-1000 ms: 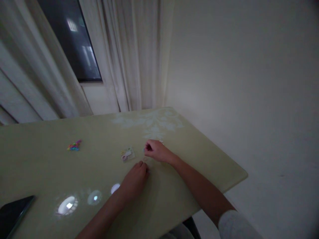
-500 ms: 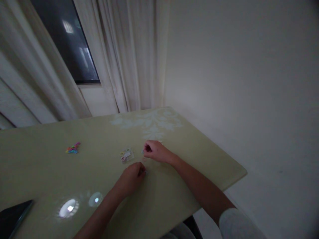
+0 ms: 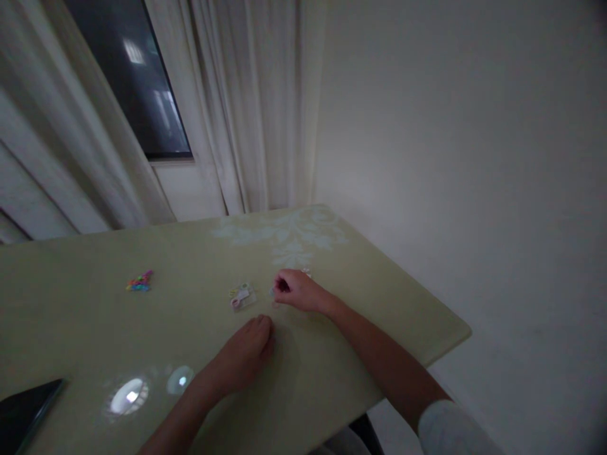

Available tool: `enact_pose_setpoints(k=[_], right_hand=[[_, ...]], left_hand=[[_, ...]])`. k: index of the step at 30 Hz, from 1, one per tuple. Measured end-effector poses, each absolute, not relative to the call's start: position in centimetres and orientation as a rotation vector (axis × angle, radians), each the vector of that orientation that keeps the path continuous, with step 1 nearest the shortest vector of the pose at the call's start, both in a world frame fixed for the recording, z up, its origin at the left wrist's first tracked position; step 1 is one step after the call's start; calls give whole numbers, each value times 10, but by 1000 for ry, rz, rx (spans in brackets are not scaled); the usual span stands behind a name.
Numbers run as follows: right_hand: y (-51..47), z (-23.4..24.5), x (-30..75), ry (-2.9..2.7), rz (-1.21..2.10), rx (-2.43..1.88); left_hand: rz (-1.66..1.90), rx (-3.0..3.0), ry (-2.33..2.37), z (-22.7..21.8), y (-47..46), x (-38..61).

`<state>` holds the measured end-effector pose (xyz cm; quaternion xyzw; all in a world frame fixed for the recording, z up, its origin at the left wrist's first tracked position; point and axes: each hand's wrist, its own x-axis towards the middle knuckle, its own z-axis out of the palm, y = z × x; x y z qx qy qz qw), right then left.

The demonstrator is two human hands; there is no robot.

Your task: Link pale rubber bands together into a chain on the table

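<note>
My right hand (image 3: 298, 290) is curled with thumb and fingertips together, low over the table (image 3: 370, 303). Something small and pale bluish shows at its fingertips, too small to name. Nearer to me, my left hand (image 3: 250, 349) is closed with its back turned up, and its fingertips are hidden. Just beyond the left hand lies a small clear box (image 3: 243, 296) with yellow, pink and white bits in it. A faint pinkish ring (image 3: 275, 305) rests under the right hand. Small white pieces (image 3: 306, 272) lie behind the right wrist.
A heap of small bright multicoloured pieces (image 3: 140, 281) lies to the left on the table. At the lower left corner is a dark flat device (image 3: 29, 411). Curtains (image 3: 265, 114) and a wall (image 3: 450, 158) border the table's far and right sides.
My left hand has rolled palm-down and drawn slightly nearer to me, so its fingertips no longer show. The right hand has hardly moved.
</note>
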<state>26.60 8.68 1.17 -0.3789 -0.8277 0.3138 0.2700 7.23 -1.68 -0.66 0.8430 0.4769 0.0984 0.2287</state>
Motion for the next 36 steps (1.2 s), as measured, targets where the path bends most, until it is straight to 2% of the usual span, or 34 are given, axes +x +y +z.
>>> enact_pose_setpoints(k=[9, 23, 36], right_hand=[[80, 18, 270, -2094, 1454, -752], [69, 18, 260, -1984, 1676, -594], [74, 7, 259, -1896, 1703, -702]], left_hand=[[888, 1924, 1138, 2, -8, 59], [1300, 1708, 1089, 5, -6, 56], [1278, 1771, 1189, -2, -7, 52]])
